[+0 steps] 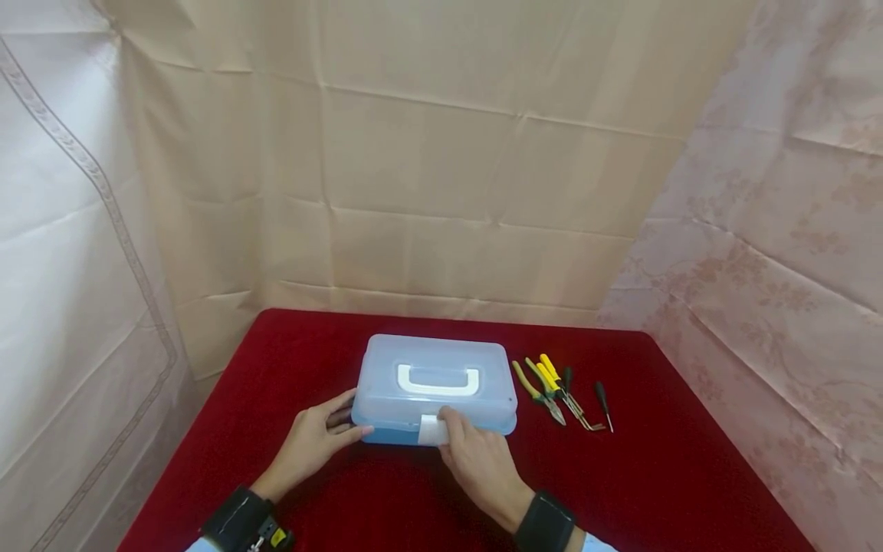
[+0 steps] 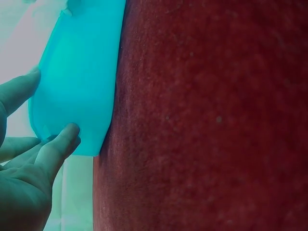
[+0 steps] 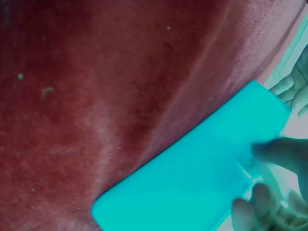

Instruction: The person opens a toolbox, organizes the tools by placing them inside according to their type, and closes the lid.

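A toolbox (image 1: 431, 356) with a translucent lid, blue base and white carry handle (image 1: 438, 389) sits on the red cloth, its lid down. My left hand (image 1: 319, 435) holds its front left corner, thumb on the front face and the other fingers along the left side. In the left wrist view, fingertips press the blue base (image 2: 77, 82). At the middle of the front, my right hand (image 1: 483, 464) pinches the white latch (image 1: 432, 431). The right wrist view shows its thumb (image 3: 281, 151) and curled fingers on either side of the latch area.
Right of the box lie pliers (image 1: 545, 393) with yellow-green handles, yellow-handled tools (image 1: 549, 370) and bent hex keys (image 1: 586, 422). A dark-handled screwdriver (image 1: 603, 400) lies farther right. Cloth curtains (image 1: 428, 153) hang around the red-covered table (image 1: 303, 345).
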{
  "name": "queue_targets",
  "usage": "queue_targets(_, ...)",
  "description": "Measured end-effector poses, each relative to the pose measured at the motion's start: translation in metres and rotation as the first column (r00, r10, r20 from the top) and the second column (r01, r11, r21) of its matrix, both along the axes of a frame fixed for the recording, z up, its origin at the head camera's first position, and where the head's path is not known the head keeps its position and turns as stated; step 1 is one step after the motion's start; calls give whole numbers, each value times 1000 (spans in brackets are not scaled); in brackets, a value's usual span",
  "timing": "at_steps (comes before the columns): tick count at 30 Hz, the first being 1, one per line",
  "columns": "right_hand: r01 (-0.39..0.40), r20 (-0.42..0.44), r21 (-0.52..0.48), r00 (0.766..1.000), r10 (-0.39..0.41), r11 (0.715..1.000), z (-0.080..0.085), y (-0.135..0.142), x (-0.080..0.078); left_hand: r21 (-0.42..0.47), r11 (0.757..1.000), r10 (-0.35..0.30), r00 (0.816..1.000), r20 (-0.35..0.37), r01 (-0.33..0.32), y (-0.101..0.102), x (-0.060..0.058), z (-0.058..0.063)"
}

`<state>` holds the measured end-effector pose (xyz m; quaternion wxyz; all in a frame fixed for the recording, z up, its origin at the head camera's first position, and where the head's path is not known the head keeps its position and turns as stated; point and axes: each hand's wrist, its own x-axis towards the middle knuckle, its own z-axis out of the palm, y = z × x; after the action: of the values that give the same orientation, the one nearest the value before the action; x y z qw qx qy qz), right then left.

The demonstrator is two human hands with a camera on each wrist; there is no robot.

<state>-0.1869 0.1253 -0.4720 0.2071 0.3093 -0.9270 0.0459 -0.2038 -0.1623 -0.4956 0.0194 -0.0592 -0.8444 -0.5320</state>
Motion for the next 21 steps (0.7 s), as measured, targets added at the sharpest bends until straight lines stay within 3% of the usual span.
queue_targets(7, -21, 26, 51, 999, 20, 998, 2, 0, 4, 7, 1000, -3, 1000, -2, 3, 0, 0, 0)
queue_targets(13, -83, 66, 6, 994, 83, 996, -5, 3, 4, 11, 1000, -5, 1000, -7, 5, 1, -1, 0)
queue_targets(17, -151, 104, -61, 982, 157, 987, -7, 10, 5, 8, 1000, -7, 1000, -2, 7, 1, 0, 0)
queue_targets(21, -239, 138, -36, 960, 242, 970, -6, 18, 4, 9, 1000, -1, 1000, -3, 1, 0, 0, 0)
